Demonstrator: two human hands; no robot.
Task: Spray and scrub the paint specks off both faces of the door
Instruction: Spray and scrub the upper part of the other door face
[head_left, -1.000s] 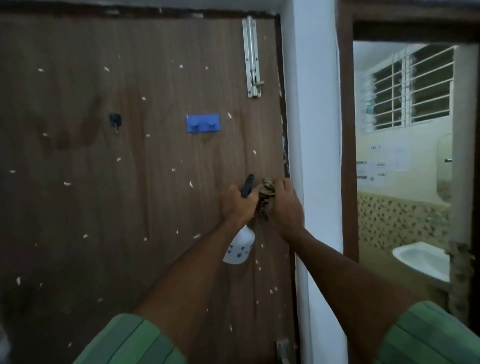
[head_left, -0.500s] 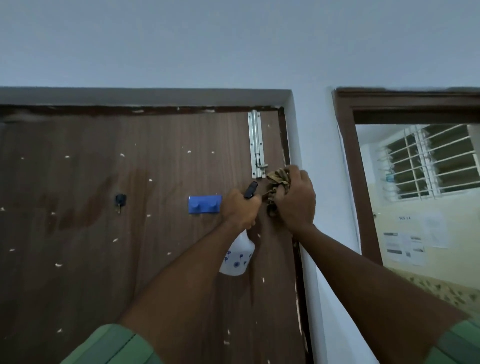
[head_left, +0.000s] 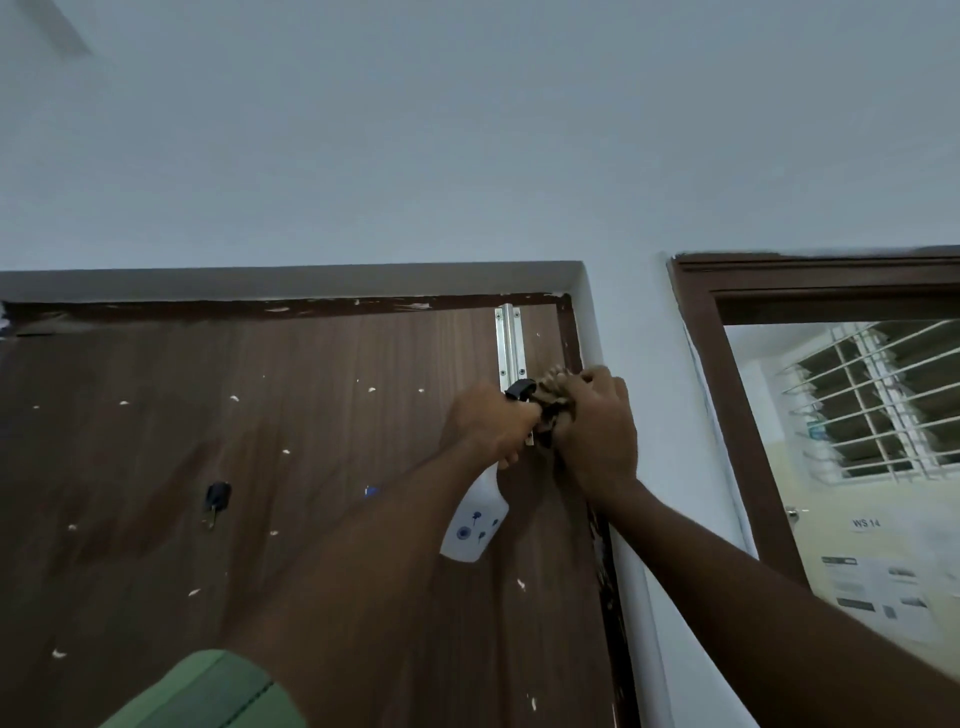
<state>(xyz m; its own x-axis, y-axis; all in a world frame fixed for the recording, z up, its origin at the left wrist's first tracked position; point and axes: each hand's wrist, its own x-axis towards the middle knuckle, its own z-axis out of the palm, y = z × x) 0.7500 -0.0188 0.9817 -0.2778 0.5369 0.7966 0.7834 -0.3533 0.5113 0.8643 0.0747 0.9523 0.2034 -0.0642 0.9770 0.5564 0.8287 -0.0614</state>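
A dark wooden door (head_left: 291, 467) fills the lower left, dotted with several white paint specks (head_left: 372, 389). My left hand (head_left: 491, 423) grips the black trigger head of a white spray bottle (head_left: 474, 522) that hangs below my fist, close to the door's right edge. Right beside it, my right hand (head_left: 597, 431) holds a crumpled brownish cloth (head_left: 555, 395) against the door, just below the metal sliding bolt (head_left: 509, 343). The two hands nearly touch.
A small dark key tag (head_left: 215, 501) hangs on the door at left. The white wall (head_left: 649, 415) and door frame (head_left: 574, 332) border the door on the right. Farther right, an open brown-framed doorway (head_left: 727, 415) shows a barred window (head_left: 878, 400) and posted papers (head_left: 878, 587).
Both hands have risen together up the door's right edge, from mid-height to just under the sliding bolt. My view has tilted upward, showing the wall above the door.
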